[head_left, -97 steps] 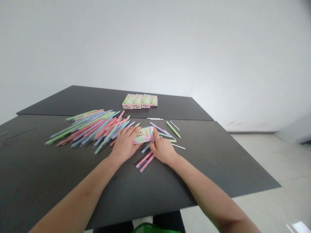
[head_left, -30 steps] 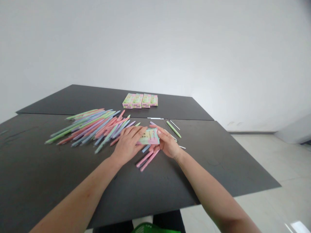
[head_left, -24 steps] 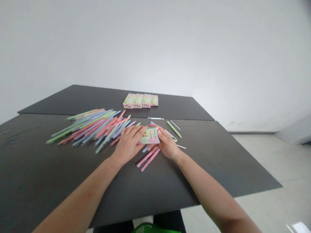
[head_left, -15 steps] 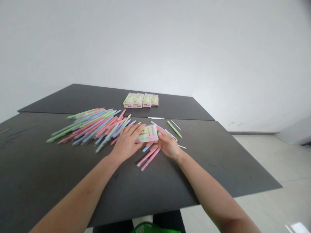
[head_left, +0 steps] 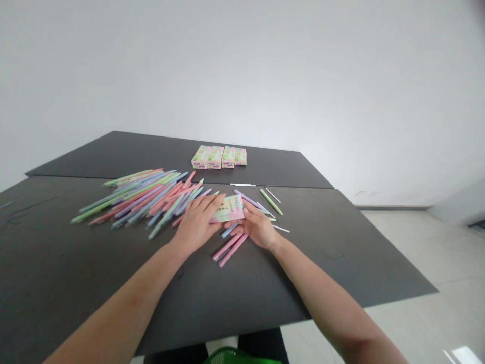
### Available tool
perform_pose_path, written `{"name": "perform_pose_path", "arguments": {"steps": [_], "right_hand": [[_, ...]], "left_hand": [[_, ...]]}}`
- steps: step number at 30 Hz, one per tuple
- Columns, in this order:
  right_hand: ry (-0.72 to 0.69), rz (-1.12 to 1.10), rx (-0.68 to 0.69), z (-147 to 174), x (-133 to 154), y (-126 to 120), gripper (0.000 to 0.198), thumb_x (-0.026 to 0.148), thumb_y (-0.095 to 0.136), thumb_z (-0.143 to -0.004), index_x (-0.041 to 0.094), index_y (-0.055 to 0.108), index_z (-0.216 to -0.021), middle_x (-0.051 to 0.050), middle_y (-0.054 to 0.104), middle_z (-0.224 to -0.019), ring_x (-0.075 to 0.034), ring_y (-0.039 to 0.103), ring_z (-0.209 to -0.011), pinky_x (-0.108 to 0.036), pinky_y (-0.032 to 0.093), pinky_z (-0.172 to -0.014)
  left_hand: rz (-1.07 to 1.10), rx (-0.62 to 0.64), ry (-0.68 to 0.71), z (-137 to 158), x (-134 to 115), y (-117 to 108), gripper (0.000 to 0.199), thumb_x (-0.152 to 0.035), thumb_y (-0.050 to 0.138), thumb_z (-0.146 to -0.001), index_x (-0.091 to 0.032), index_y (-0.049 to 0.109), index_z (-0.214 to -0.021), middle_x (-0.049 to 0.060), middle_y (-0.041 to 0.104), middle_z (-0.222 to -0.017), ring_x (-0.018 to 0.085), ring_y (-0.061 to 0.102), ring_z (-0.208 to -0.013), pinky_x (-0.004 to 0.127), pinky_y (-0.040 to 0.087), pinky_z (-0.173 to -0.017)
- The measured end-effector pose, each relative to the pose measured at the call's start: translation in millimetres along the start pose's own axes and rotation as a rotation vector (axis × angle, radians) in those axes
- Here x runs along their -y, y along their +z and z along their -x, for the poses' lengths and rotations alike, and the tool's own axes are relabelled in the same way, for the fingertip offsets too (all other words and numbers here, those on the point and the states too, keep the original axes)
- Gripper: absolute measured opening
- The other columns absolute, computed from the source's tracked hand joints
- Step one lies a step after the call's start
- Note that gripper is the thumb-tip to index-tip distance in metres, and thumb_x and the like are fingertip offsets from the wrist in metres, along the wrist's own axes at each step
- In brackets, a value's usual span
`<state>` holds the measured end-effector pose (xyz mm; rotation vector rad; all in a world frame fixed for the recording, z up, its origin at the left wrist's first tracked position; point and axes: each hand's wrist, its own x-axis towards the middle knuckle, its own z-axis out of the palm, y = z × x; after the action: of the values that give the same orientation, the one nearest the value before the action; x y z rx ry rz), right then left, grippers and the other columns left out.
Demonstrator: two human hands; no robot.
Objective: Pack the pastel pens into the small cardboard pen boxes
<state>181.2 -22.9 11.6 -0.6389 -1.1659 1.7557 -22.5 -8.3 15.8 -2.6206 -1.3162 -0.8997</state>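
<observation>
Both hands hold a small pink-and-green printed cardboard box (head_left: 230, 208) just above the table. My left hand (head_left: 197, 222) is closed on its left end, fingers lying over the top. At the box's right end, my right hand (head_left: 258, 223) grips with the thumb at the edge and the fingers underneath. Below the box lie two pink pen-like sticks (head_left: 232, 249) and a short blue one (head_left: 229, 231), partly hidden by the hands. To the left of my left hand spreads a large pile of coloured pen-like sticks (head_left: 146, 197) in green, blue, purple and red.
Several similar boxes (head_left: 214, 156) stand in a row farther back on the dark table (head_left: 265, 167). Beyond my right hand lie a green stick (head_left: 271, 201), a purple stick (head_left: 242, 194) and thin white sticks (head_left: 281, 229). A white wall (head_left: 242, 76) rises behind the table.
The box's right end has shifted slightly left, with my right hand following. Both hands keep hold of it; the things on the table look unmoved.
</observation>
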Motion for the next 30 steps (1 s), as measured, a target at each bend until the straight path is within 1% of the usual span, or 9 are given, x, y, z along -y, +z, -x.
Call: {"name": "perform_pose_path", "arguments": {"steps": [3, 6, 9, 11, 15, 17, 19, 24, 30], "right_hand": [[0.004, 0.020, -0.020, -1, 0, -2, 0.052, 0.047, 0.061, -0.085, 0.022, 0.048, -0.128, -0.008, 0.070, -0.098, -0.020, 0.069, -0.082, -0.030, 0.057, -0.062], [-0.012, 0.052, -0.049, -3, -2, -4, 0.047, 0.053, 0.059, -0.086, 0.019, 0.053, -0.119, -0.007, 0.070, -0.092, -0.018, 0.069, -0.076, -0.028, 0.057, -0.059], [-0.049, 0.144, -0.100, -6, -5, -7, 0.042, 0.049, 0.066, -0.083, 0.019, 0.055, -0.110, -0.003, 0.069, -0.082, -0.015, 0.069, -0.067, -0.025, 0.057, -0.059], [-0.073, 0.181, -0.150, -7, -6, -10, 0.039, 0.046, 0.069, -0.081, 0.019, 0.056, -0.105, -0.001, 0.068, -0.077, -0.013, 0.068, -0.062, -0.023, 0.056, -0.057], [-0.122, 0.106, -0.310, -8, 1, -18, 0.034, 0.044, 0.069, -0.080, 0.017, 0.056, -0.095, -0.001, 0.068, -0.071, -0.012, 0.066, -0.056, -0.021, 0.054, -0.053], [-0.141, 0.053, -0.387, -8, 8, -22, 0.030, 0.040, 0.070, -0.078, 0.016, 0.057, -0.092, -0.001, 0.067, -0.069, -0.012, 0.065, -0.055, -0.021, 0.053, -0.050], [-0.152, 0.012, -0.428, -8, 13, -26, 0.027, 0.036, 0.070, -0.077, 0.016, 0.057, -0.089, -0.002, 0.067, -0.067, -0.013, 0.064, -0.054, -0.021, 0.052, -0.047], [-0.158, -0.002, -0.431, -8, 16, -29, 0.023, 0.034, 0.070, -0.078, 0.016, 0.058, -0.087, -0.001, 0.067, -0.068, -0.012, 0.064, -0.053, -0.019, 0.052, -0.043], [-0.150, 0.020, -0.427, -8, 13, -29, 0.029, 0.037, 0.074, -0.076, 0.017, 0.059, -0.090, 0.000, 0.067, -0.068, -0.011, 0.063, -0.052, -0.019, 0.053, -0.043]], "left_hand": [[0.000, 0.008, 0.000, -1, -1, -1, 0.063, -0.024, 0.060, -0.082, -0.023, 0.042, -0.141, 0.012, 0.057, -0.133, 0.032, 0.049, -0.122, 0.048, 0.040, -0.099], [-0.006, 0.010, 0.000, -1, -3, 0, 0.062, -0.027, 0.060, -0.083, -0.024, 0.041, -0.142, 0.012, 0.058, -0.133, 0.032, 0.050, -0.122, 0.048, 0.039, -0.100], [-0.015, 0.007, -0.006, -2, -5, 0, 0.067, -0.036, 0.063, -0.084, -0.022, 0.038, -0.144, 0.013, 0.058, -0.134, 0.032, 0.050, -0.122, 0.048, 0.038, -0.100], [-0.025, -0.002, -0.030, -2, -4, 0, 0.074, -0.044, 0.067, -0.081, -0.021, 0.037, -0.144, 0.014, 0.057, -0.134, 0.033, 0.050, -0.123, 0.049, 0.037, -0.101], [-0.037, -0.054, -0.111, -2, 6, 2, 0.081, -0.053, 0.070, -0.076, -0.018, 0.038, -0.142, 0.018, 0.053, -0.137, 0.036, 0.047, -0.128, 0.053, 0.036, -0.105], [0.012, -0.094, -0.152, -2, 12, 4, 0.080, -0.052, 0.068, -0.078, -0.016, 0.037, -0.143, 0.019, 0.050, -0.139, 0.036, 0.044, -0.132, 0.052, 0.037, -0.106], [0.098, -0.110, -0.175, -1, 17, 8, 0.075, -0.048, 0.064, -0.083, -0.017, 0.034, -0.144, 0.019, 0.048, -0.140, 0.033, 0.046, -0.131, 0.050, 0.041, -0.106], [0.223, -0.150, -0.175, 0, 18, 13, 0.067, -0.046, 0.062, -0.085, -0.019, 0.037, -0.141, 0.017, 0.050, -0.136, 0.030, 0.051, -0.126, 0.049, 0.046, -0.103], [0.203, -0.137, -0.210, 0, 15, 11, 0.065, -0.045, 0.067, -0.081, -0.017, 0.042, -0.134, 0.015, 0.053, -0.130, 0.029, 0.055, -0.119, 0.046, 0.048, -0.100]]}}
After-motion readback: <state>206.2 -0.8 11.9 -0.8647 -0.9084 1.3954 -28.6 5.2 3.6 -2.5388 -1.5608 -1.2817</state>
